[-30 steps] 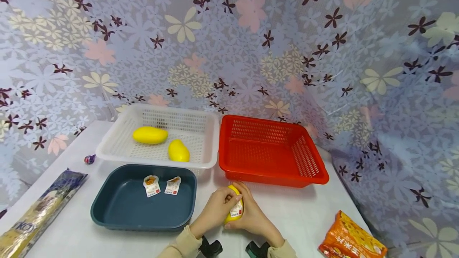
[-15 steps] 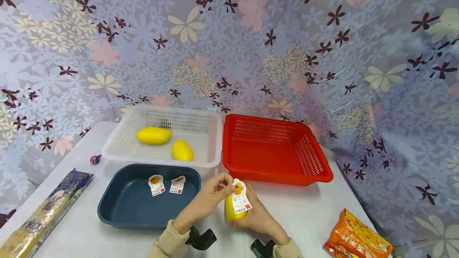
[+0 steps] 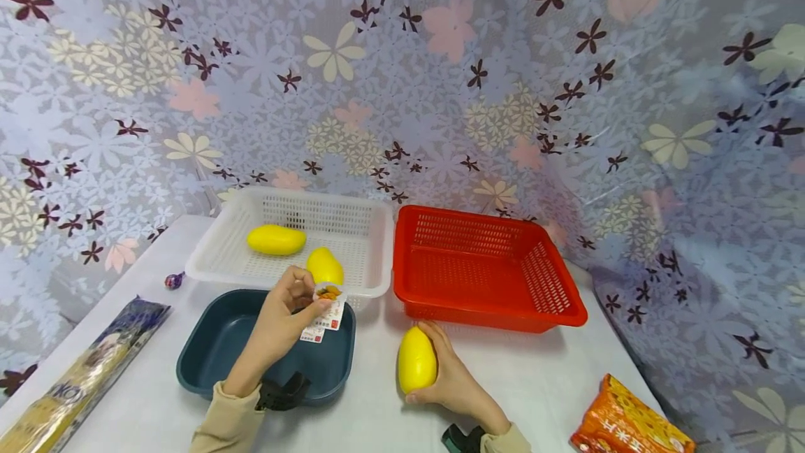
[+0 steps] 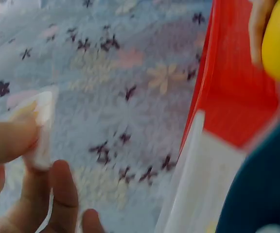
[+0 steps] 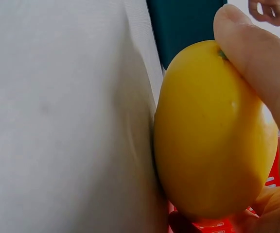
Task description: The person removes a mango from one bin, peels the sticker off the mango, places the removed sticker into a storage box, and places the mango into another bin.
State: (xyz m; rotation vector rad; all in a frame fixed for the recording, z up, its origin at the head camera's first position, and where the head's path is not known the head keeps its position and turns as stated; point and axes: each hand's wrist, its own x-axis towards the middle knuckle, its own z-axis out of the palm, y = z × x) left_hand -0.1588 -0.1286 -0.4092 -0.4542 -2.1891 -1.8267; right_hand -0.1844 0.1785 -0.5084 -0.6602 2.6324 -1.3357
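Observation:
My left hand (image 3: pixel 280 320) is over the dark blue tray (image 3: pixel 214 351), pinching a white sticker label (image 3: pixel 332 313) with a food picture between thumb and fingers. The left wrist view shows this label edge-on and blurred. Below it, part of another label (image 3: pixel 312 334) lies in the tray; the hand covers much of the tray's inside. On the white tabletop, my right hand (image 3: pixel 453 379) grips a yellow mango (image 3: pixel 417 360), thumb at its near end and fingers along its far right side. The right wrist view shows the mango (image 5: pixel 215 131) with a small green stem spot by the thumb.
A white basket (image 3: pixel 210 257) behind the tray holds two yellow mangoes (image 3: pixel 277 239). Beside it stands a red basket (image 3: pixel 462 268) with nothing in it. A long noodle packet (image 3: pixel 88 369) and a lollipop (image 3: pixel 173 280) lie left; an orange snack bag (image 3: pixel 629 418) lies right.
The left hand has lifted the label off the mango and carried it left, over the blue tray. The right hand keeps its grip on the mango, whose visible side is now bare.

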